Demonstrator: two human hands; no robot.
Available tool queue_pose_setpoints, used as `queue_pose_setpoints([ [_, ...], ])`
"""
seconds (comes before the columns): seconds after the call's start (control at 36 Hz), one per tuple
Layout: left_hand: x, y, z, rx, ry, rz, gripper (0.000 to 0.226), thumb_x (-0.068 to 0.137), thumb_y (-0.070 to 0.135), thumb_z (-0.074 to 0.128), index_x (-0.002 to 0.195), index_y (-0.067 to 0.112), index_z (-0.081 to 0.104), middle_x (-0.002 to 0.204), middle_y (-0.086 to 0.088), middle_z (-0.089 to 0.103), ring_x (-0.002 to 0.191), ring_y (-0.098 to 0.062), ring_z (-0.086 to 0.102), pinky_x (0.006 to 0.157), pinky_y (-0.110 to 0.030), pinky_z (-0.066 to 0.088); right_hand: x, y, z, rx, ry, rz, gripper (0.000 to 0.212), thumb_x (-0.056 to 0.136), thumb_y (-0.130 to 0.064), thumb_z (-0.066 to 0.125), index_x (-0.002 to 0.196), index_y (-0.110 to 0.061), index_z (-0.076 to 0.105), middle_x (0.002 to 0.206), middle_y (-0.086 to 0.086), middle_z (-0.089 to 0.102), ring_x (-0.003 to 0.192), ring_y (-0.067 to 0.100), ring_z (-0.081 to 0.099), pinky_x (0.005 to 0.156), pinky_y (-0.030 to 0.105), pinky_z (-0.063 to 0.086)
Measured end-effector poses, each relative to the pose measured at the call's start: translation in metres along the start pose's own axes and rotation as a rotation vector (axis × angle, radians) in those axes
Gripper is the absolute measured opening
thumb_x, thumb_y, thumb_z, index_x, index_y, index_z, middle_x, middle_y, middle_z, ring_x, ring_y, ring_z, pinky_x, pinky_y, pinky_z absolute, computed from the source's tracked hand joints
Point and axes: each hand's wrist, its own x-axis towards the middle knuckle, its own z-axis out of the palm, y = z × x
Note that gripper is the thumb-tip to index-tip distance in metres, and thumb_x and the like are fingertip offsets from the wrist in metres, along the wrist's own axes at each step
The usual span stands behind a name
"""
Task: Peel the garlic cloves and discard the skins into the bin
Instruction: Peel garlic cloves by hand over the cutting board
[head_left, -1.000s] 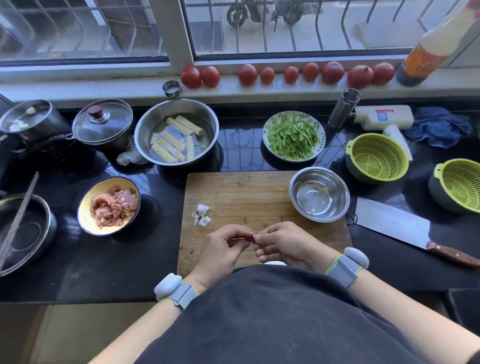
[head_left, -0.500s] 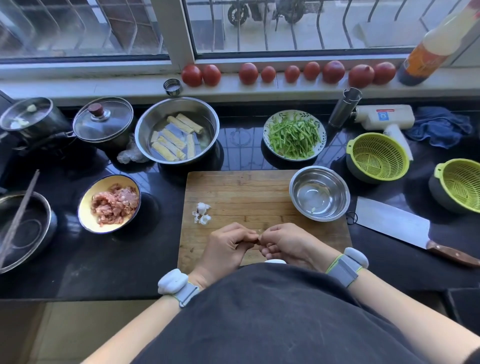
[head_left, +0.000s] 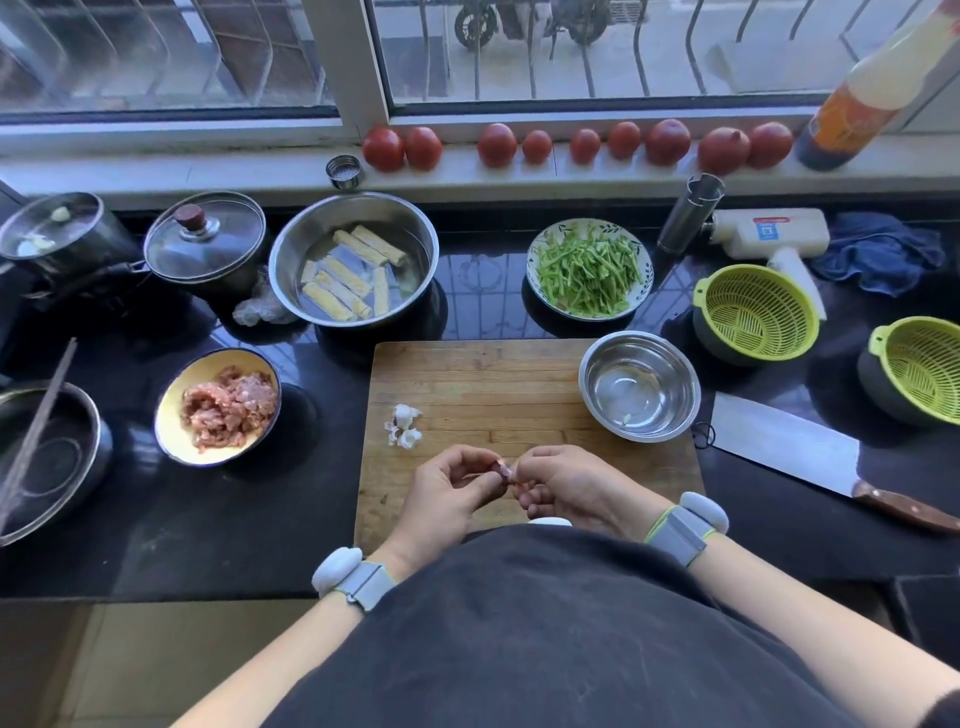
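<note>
Clove (head_left: 504, 472): small, light, likely slippery, papery-skinned; left hand (head_left: 452, 491) and right hand (head_left: 566, 486) are pinching its ends over cutting board (head_left: 483, 374).

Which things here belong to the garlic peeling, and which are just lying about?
In the job:
left hand
right hand
garlic clove, in both hands' grip
skins
cutting board

Lying about:
cleaver
meat bowl
green colanders
tomatoes
</note>
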Motion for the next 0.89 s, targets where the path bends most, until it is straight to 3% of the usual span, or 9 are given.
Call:
queue_pose_setpoints([
  [0.17,0.005,0.002,-0.002,-0.411,0.141,-0.123,0.013,0.094,-0.013,0.054,0.100,-0.004,0.061,0.094,-0.020,0.074,0.089,-0.032,0.074,0.076,-0.030,0.062,0.003,0.007,-0.007,-0.064,0.110,0.013,0.012,0.090,0.002,0.057,0.081,-0.006,0.056,0.062,0.008,0.048,0.047,0.013,0.042,0.045,0.019,0.036],
  [0.25,0.004,0.002,-0.004,-0.480,0.157,-0.166,0.013,0.095,-0.011,0.053,0.102,-0.003,0.061,0.095,-0.020,0.074,0.087,-0.032,0.074,0.076,-0.031,0.063,0.006,0.011,-0.015,-0.256,0.248,-0.014,0.013,0.090,-0.004,0.058,0.078,-0.008,0.059,0.062,0.007,0.051,0.044,0.013,0.043,0.041,0.019,0.034],
  [0.36,0.002,0.002,-0.002,-0.480,0.131,-0.197,0.015,0.095,-0.011,0.052,0.104,-0.004,0.062,0.095,-0.021,0.074,0.085,-0.030,0.075,0.074,-0.030,0.063,0.014,0.015,-0.021,-0.697,0.405,-0.108,0.026,0.088,-0.025,0.061,0.064,-0.016,0.062,0.060,0.000,0.059,0.059,0.021,0.055,0.057,0.027,0.044],
  [0.47,0.001,0.003,-0.002,-0.466,0.117,-0.192,0.017,0.095,-0.012,0.052,0.103,-0.004,0.064,0.090,-0.017,0.074,0.084,-0.029,0.075,0.075,-0.029,0.063,0.017,0.016,-0.022,-0.891,0.410,-0.170,0.036,0.096,-0.031,0.059,0.062,-0.020,0.056,0.070,0.000,0.061,0.081,0.026,0.057,0.070,0.031,0.040],
  [0.56,0.001,0.004,-0.002,-0.452,0.107,-0.194,0.017,0.094,-0.012,0.053,0.103,-0.005,0.065,0.083,-0.015,0.071,0.085,-0.029,0.075,0.077,-0.030,0.062,0.019,0.018,-0.021,-0.857,0.375,-0.194,0.021,0.090,-0.015,0.060,0.073,-0.027,0.062,0.078,-0.005,0.066,0.080,0.023,0.062,0.076,0.029,0.050],
  [0.61,0.001,0.003,-0.002,-0.424,0.098,-0.186,0.017,0.095,-0.011,0.053,0.105,-0.005,0.065,0.082,-0.014,0.072,0.085,-0.029,0.075,0.080,-0.031,0.061,0.018,0.016,-0.019,-0.785,0.359,-0.233,0.021,0.087,-0.009,0.058,0.081,-0.026,0.068,0.077,-0.008,0.067,0.071,0.017,0.062,0.070,0.029,0.054],
  [0.69,0.001,0.003,-0.001,-0.355,0.087,-0.159,0.016,0.094,-0.012,0.055,0.104,-0.004,0.065,0.084,-0.014,0.073,0.084,-0.026,0.075,0.077,-0.029,0.062,0.012,0.011,-0.011,-0.638,0.290,-0.313,0.015,0.089,-0.010,0.061,0.080,-0.016,0.070,0.072,0.003,0.071,0.056,0.014,0.059,0.053,0.028,0.054],
  [0.78,0.001,0.001,-0.001,-0.239,0.078,-0.121,0.018,0.092,-0.012,0.059,0.099,0.001,0.070,0.089,-0.015,0.074,0.083,-0.022,0.073,0.076,-0.026,0.061,0.006,0.006,-0.002,-0.524,0.176,-0.339,0.011,0.091,-0.014,0.067,0.084,-0.009,0.073,0.072,0.005,0.071,0.056,0.013,0.060,0.054,0.027,0.052],
  [0.89,-0.001,0.003,-0.002,-0.072,0.054,-0.058,0.018,0.090,-0.008,0.065,0.098,0.006,0.073,0.089,-0.011,0.078,0.087,-0.021,0.073,0.081,-0.026,0.059,0.004,0.005,-0.001,-0.482,0.163,-0.338,0.011,0.091,-0.013,0.068,0.083,-0.009,0.073,0.070,0.004,0.070,0.057,0.013,0.060,0.054,0.026,0.053],
])
